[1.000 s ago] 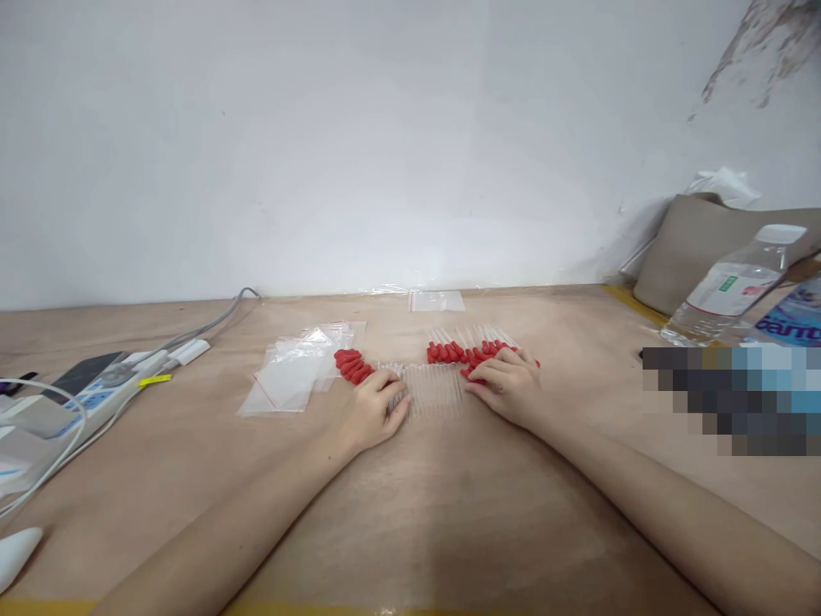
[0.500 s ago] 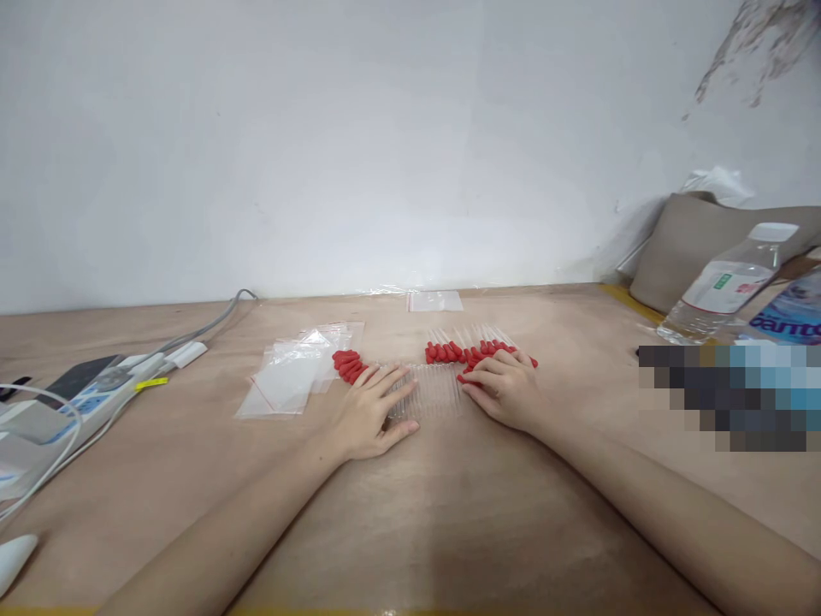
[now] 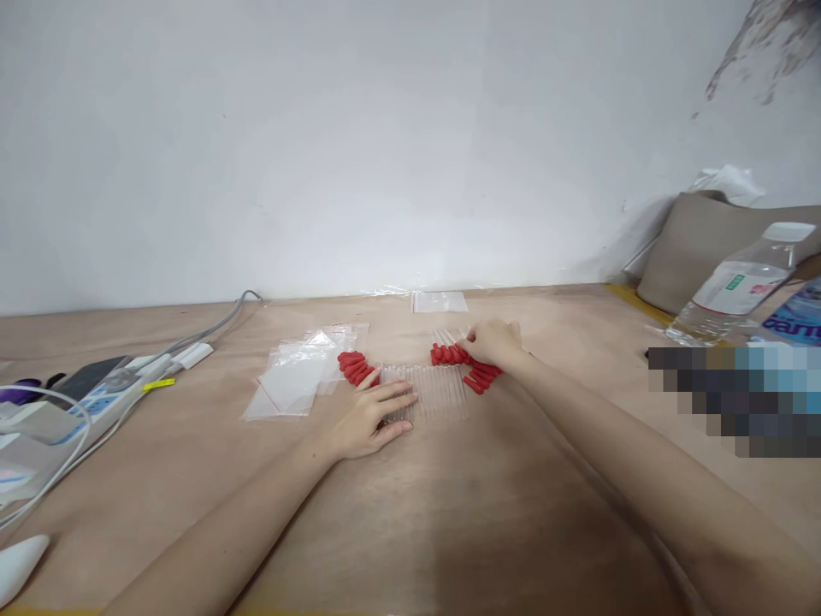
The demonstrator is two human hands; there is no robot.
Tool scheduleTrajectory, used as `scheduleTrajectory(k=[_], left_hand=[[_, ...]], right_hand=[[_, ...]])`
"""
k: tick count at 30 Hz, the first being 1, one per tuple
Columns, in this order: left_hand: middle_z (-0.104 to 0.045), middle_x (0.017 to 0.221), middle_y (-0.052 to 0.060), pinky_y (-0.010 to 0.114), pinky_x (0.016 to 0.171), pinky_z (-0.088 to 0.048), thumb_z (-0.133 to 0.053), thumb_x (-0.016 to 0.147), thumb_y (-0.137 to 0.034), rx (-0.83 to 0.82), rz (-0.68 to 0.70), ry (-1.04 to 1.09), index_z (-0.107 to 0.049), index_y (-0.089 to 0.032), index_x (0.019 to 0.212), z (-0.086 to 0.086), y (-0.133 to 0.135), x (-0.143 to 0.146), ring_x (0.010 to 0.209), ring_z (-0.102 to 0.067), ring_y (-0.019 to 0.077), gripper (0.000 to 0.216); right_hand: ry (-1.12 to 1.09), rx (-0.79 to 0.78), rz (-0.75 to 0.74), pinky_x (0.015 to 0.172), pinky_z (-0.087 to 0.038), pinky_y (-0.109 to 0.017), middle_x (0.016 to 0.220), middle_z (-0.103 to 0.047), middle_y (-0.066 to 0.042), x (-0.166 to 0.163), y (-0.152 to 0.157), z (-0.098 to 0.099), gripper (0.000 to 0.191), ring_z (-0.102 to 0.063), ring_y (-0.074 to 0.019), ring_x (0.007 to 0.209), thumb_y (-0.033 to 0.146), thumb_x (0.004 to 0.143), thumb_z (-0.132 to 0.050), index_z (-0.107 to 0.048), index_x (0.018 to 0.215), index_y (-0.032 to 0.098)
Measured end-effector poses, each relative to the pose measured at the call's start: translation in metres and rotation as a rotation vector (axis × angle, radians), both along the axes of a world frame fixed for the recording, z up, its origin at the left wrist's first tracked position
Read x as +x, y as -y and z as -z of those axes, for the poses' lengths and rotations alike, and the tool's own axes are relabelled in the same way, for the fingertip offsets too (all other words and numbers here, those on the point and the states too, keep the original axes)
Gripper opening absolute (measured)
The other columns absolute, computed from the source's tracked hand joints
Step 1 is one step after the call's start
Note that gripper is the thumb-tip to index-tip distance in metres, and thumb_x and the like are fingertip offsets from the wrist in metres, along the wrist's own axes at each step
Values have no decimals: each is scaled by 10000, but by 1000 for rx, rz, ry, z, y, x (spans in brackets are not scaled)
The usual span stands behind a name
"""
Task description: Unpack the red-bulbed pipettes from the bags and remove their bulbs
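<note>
The left grip (image 3: 375, 412) is lying flat and wide open, fingers spread, pressing down on the near-left end of a row of clear droppers (image 3: 437, 389) laid side by side on the bench (image 3: 449, 522); it is clasping nothing. Their red bulbs (image 3: 355, 366) are poking out just beyond its fingertips. The right grip (image 3: 493, 342) is reaching past that row, fingers curling over a second bunch of red-bulbed droppers (image 3: 447, 352) just to its left; whether it is actually pinching one, I cannot tell. Clear zip bags (image 3: 292, 376) are lying left of the left grip, and a water bottle (image 3: 737, 287) is standing well to the right of the right grip.
</note>
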State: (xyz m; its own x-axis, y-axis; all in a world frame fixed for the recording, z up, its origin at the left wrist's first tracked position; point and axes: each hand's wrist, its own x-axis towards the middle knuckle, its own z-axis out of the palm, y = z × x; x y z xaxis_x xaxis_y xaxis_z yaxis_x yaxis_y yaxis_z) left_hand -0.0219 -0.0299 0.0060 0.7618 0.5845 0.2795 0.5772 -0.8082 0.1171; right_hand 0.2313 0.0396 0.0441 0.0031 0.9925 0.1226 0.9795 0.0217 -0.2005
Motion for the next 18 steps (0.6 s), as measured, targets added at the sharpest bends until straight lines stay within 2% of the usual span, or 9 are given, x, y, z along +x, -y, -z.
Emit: scheduleTrajectory(k=[3,7,13,16,18], left_hand=[[-507,1247,56,518,1051,-151,-457,849,-384,24,-21,4,-474,-263,1214,1,0,-1,1166,-446,201,385],[-541,1199,48,504,1046,-176,-484,827,-406,87,-35,42,-519,-263,1173,2,-1,-1,1144,-448,216,376],[-524,1190,54,488,1027,-224,-480,835,-350,196,-35,88,-537,-259,1151,1,0,-1,1137,-431,219,333],[-521,1183,59,483,1020,-239,-480,838,-295,288,-68,146,-521,-252,1166,1,0,0,1127,-436,214,334],[-517,1185,71,479,1006,-263,-494,827,-273,372,-111,209,-502,-243,1187,1,0,2,1121,-439,219,361]], right_hand=[[7,-61,29,735,-294,-387,713,-639,-91,-7,-8,2,258,-560,-238,762,378,714,-504,-651,637,180],[5,-116,72,752,-305,-378,725,-639,-84,-12,-12,3,189,-563,-237,789,330,677,-544,-654,678,177],[-46,-65,103,731,-295,-367,732,-641,-59,-9,-6,-9,201,-559,-219,766,325,719,-479,-628,678,196],[-112,48,42,752,-276,-353,725,-639,-20,-5,19,-10,244,-548,-177,721,360,774,-422,-602,701,213],[-204,258,-92,775,-257,-342,741,-640,-11,-3,43,-2,235,-538,-153,700,356,800,-415,-585,746,204]])
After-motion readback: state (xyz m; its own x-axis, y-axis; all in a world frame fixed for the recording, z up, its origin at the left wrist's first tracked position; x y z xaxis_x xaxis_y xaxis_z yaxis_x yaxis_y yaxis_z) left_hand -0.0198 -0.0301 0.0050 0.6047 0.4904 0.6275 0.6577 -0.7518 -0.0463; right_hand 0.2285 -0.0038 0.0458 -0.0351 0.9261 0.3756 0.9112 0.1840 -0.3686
